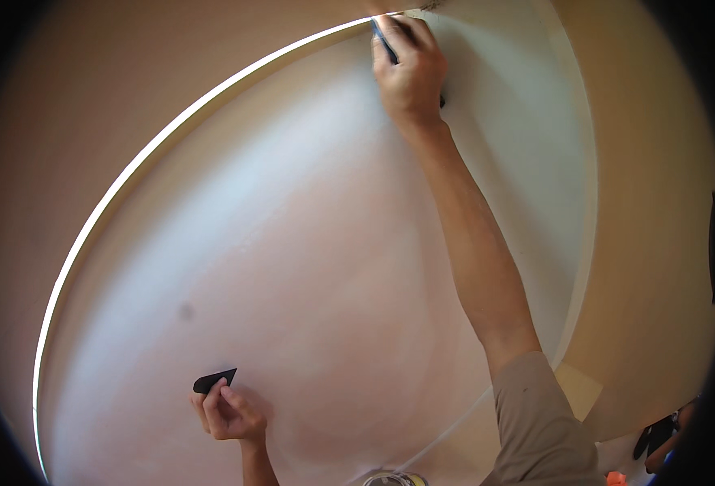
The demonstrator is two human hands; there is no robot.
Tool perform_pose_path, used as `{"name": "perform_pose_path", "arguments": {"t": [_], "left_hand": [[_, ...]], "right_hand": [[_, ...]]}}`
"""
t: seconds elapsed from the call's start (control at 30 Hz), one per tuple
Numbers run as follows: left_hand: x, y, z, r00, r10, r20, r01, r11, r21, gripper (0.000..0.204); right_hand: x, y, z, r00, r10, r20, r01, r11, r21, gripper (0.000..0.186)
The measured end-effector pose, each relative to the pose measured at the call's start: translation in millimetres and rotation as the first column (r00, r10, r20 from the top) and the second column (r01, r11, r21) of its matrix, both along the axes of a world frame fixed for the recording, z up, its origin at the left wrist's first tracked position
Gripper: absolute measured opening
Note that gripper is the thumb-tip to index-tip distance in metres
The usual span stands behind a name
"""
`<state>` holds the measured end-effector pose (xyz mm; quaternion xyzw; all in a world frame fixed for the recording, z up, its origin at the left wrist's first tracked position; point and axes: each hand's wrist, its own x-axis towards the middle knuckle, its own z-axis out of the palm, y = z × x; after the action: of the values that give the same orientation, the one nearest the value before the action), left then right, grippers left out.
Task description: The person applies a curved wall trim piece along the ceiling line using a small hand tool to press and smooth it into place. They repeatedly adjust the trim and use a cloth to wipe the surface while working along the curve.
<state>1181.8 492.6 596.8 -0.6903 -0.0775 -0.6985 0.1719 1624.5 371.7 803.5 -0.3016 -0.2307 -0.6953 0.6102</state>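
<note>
1. Tool (215,381), flat and black, is being grasped by the left hand (232,417) before the pale surface (325,267).
2. Thin dark implement (386,44) is being gripped by the right hand (414,71) near the lit strip's (171,128) upper end.

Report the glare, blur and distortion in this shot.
Head view: the light strip glares white and bows, likely partly from the fisheye lens; head view: the right hand looks slightly blurred; head view: the left hand is crisper, casting a soft shadow on the pale surface.
</note>
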Motion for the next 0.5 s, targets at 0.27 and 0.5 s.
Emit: {"name": "perform_pose_path", "arguments": {"t": [0.27, 0.5], "left_hand": [[-1.1, 5.8, -2.7, 1.0, -0.025, 0.008, 0.025, 1.0, -0.014, 0.014], [6.8, 8.8, -4.3, 0.989, -0.1, 0.112, 0.102, 0.995, -0.011, 0.011]], "right_hand": [[-17.4, 5.7, -6.0, 0.996, 0.004, 0.09, 0.004, 0.996, -0.093, 0.032], [13.3, 11.1, 0.3, 0.998, -0.005, -0.068, 0.006, 1.0, 0.008, 0.015]]}}
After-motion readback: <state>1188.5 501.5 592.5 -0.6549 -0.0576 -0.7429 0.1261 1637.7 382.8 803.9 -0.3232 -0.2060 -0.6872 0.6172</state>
